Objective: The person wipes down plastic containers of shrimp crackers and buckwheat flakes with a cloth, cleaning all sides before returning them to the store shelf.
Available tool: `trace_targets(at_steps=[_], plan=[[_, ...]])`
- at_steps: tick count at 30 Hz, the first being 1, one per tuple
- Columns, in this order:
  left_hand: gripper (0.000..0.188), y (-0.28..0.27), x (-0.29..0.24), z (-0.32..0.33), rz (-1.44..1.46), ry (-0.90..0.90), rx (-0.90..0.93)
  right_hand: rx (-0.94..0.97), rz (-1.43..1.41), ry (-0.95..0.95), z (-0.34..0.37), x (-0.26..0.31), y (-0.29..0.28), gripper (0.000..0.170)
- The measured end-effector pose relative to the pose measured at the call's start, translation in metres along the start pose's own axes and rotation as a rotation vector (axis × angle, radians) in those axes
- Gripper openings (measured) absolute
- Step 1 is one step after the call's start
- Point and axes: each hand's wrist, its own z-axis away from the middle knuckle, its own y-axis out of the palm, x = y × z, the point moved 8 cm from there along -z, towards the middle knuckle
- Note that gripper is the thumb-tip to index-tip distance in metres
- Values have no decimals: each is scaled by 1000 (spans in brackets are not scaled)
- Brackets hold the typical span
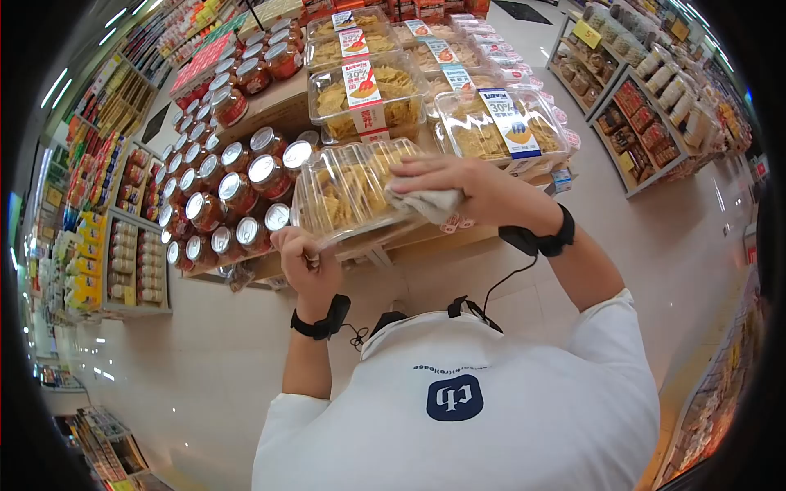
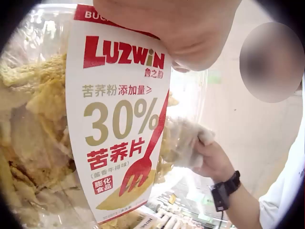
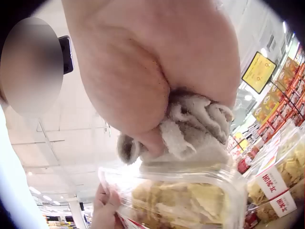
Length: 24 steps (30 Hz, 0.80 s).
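Note:
A clear plastic box of chips (image 1: pixel 348 192) is tilted up off the display in front of me. My left hand (image 1: pixel 309 266) grips its near left edge, fingers curled in. On the right side of the box, my right hand (image 1: pixel 465 186) holds a bunched grey-white cloth (image 1: pixel 424 203) against the plastic. The right wrist view shows the cloth (image 3: pixel 195 125) folded under the palm, right at the box's edge. In the left wrist view, a white and red label (image 2: pixel 119 124) runs down the box, with yellow chips behind it.
Rows of lidded jars (image 1: pixel 237 192) stand close on the left of the display. Stacked chip boxes (image 1: pixel 368 94) rise just behind, and another box with a blue-edged label (image 1: pixel 501 123) sits to the right. Shelving (image 1: pixel 647 114) lines the far right across the tiled floor (image 1: pixel 221 360).

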Motion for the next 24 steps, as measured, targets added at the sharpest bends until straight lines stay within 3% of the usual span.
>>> trace_targets(at_steps=[1, 3, 5, 6, 9, 14, 16, 18, 22, 24], plan=[[25, 0, 0, 4, 3, -39, -28, 98, -106, 9, 10, -1, 4, 74], [26, 5, -9, 9, -33, -37, -15, 99, -66, -16, 25, -23, 2, 76], [28, 6, -20, 14, -77, -33, -7, -181, -126, 82, 36, -56, -22, 78], [29, 5, -18, 18, -33, -89, -22, -205, -247, 192, 41, -68, -24, 80], [31, 6, -18, 29, 30, -188, -43, -154, -420, 12, 46, -51, -6, 68], [31, 14, -24, 43, 147, -272, 6, -98, -226, 85, 34, -65, -5, 73], [33, 23, -39, 37, 49, -67, 136, -124, -178, 118, 24, -66, 0, 70], [33, 22, -30, 39, 89, -90, 87, -187, -90, 100, 16, -66, 3, 63], [33, 4, -5, 46, 75, -218, -55, -84, -143, 123, 8, -61, 12, 62], [32, -3, 6, 48, 81, -220, -62, 148, -303, 166, 10, -48, 25, 59]])
